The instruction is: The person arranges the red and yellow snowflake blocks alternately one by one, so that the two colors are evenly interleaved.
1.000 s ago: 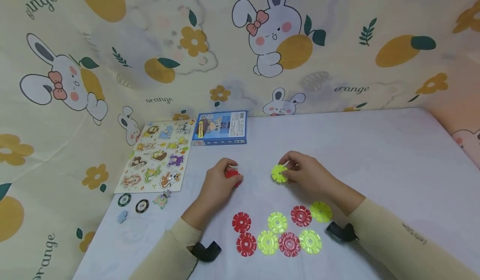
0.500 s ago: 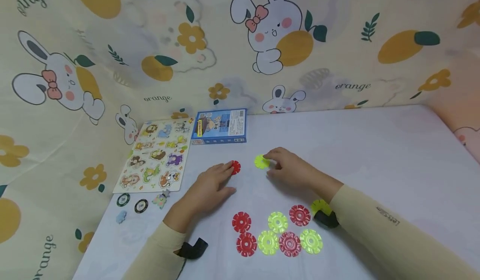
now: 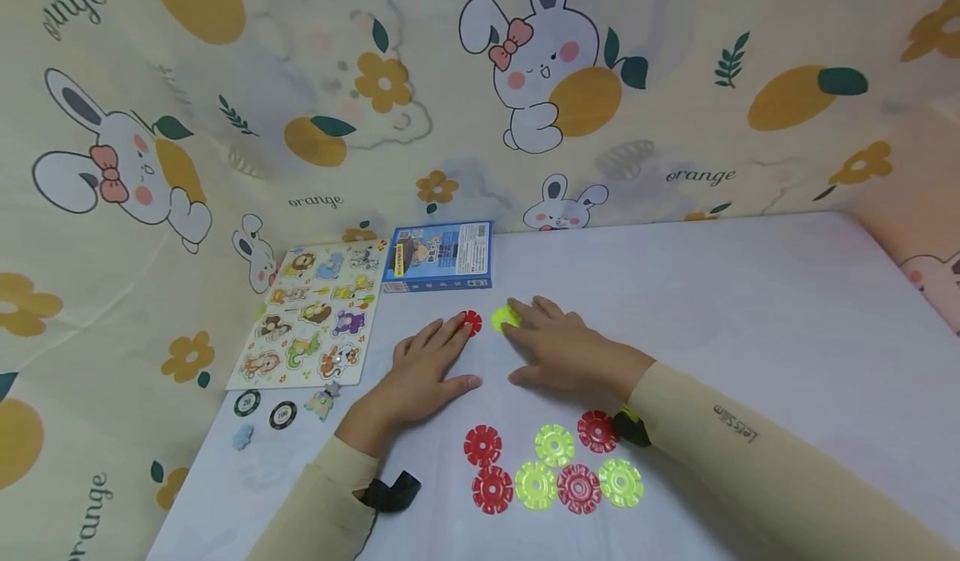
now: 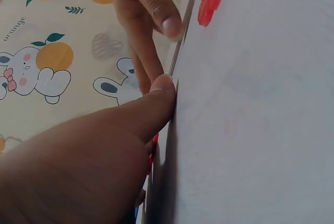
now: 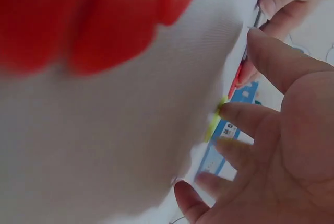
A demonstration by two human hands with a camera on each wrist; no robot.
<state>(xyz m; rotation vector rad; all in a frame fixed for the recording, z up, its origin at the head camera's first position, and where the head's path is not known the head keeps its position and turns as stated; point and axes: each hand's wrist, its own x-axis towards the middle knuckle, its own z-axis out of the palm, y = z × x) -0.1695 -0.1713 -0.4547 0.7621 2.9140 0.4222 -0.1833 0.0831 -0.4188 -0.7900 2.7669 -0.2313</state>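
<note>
In the head view my left hand [image 3: 423, 378] lies with spread fingers, its fingertips touching a red notched plastic disc [image 3: 472, 323] on the white table. To the right, my right hand [image 3: 564, 346] touches a yellow-green notched disc [image 3: 503, 320] with straight fingertips. The two discs lie side by side with a small gap, each partly covered by fingers. Nearer the body are several more red discs [image 3: 492, 489] and yellow-green discs [image 3: 536, 485]; one yellow-green disc is mostly hidden under the right wrist. The right wrist view shows the right fingers spread, a fingertip at the yellow-green disc [image 5: 211, 125].
Behind the hands lies a blue box [image 3: 438, 257]. An animal puzzle board [image 3: 311, 315] stands left of it. Two round chips [image 3: 283, 415], a small blue piece [image 3: 243, 437] and a small colourful figure [image 3: 322, 401] sit in front of the board. Patterned cloth hangs around the table.
Both hands have put their discs down on the table and loosened their grip. The right hand has moved left with the yellow-green disc, closer to the red one.
</note>
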